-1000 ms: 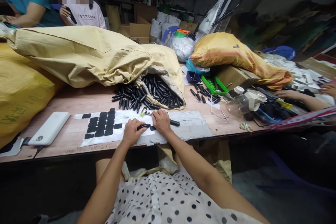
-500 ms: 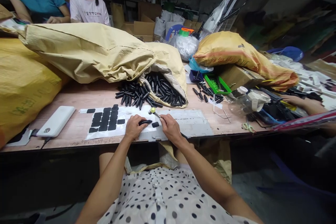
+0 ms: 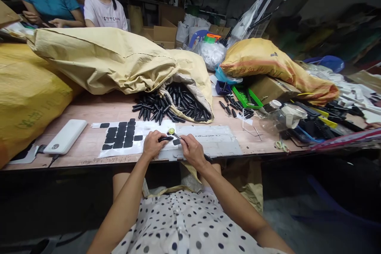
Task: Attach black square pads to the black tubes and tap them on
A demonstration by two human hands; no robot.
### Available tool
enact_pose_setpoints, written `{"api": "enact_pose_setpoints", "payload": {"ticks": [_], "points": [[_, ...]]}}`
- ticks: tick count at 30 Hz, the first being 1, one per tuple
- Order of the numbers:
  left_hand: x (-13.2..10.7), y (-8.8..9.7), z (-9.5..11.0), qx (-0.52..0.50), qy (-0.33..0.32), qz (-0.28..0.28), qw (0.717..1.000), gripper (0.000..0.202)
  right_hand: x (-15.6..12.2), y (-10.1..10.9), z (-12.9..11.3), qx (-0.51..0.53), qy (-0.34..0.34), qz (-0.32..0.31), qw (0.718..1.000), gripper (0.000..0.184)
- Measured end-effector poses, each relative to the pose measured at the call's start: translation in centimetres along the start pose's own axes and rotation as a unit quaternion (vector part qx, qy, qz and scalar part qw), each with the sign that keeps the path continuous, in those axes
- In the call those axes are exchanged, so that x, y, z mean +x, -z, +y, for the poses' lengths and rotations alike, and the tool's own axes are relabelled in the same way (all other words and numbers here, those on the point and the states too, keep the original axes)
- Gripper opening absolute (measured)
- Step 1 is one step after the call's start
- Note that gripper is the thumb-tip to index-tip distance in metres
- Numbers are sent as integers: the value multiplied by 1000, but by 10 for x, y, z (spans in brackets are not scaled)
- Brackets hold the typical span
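Observation:
My left hand (image 3: 152, 145) is closed around a slim black tube-like part (image 3: 165, 139), which points right over the grey board (image 3: 208, 149). A small hammer (image 3: 171, 131) with a yellowish head is gripped in my right hand (image 3: 192, 149), its head just above the black part. Whether the two touch I cannot tell. A black rounded pad (image 3: 176, 142) lies between my hands, partly hidden. Left of them, rows of similar black pads (image 3: 119, 135) rest on a white sheet (image 3: 145, 127).
Beyond my hands, a large paper sack (image 3: 113, 57) spills many black parts (image 3: 154, 105). A white power bank (image 3: 66, 137) lies at left. To the right are a green tray (image 3: 248, 97), a clear plastic jug (image 3: 281, 119) and scissors (image 3: 281, 145). Two people sit across the table.
The hammer head has come down closer to the black part. My left hand keeps its hold. At the right, another person's arm has drawn back from the table.

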State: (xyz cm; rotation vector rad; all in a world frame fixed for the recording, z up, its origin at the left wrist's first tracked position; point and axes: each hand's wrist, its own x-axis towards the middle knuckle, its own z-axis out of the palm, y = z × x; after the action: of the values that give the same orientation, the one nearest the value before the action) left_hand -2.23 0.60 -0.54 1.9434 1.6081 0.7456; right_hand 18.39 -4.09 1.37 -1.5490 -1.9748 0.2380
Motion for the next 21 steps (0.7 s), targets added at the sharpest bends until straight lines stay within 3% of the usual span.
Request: {"api": "enact_pose_setpoints", "payload": {"ticks": [8,13,17,21], "points": [[-1,-1,0,2,-6,2,1000,14,2,-9,-1,-39,13,-39,998,26],[-2,0,0,-3,-16,-3,1000,17,37,-15,13,-77,31,-15,996,28],[-2,0,0,-4,-16,-9,1000,16,68,-24,23,-127,56,-52,989,26],[0,3,3,-11,-22,-16,1000,16,76,-33,28,-157,62,-58,984,26]]}}
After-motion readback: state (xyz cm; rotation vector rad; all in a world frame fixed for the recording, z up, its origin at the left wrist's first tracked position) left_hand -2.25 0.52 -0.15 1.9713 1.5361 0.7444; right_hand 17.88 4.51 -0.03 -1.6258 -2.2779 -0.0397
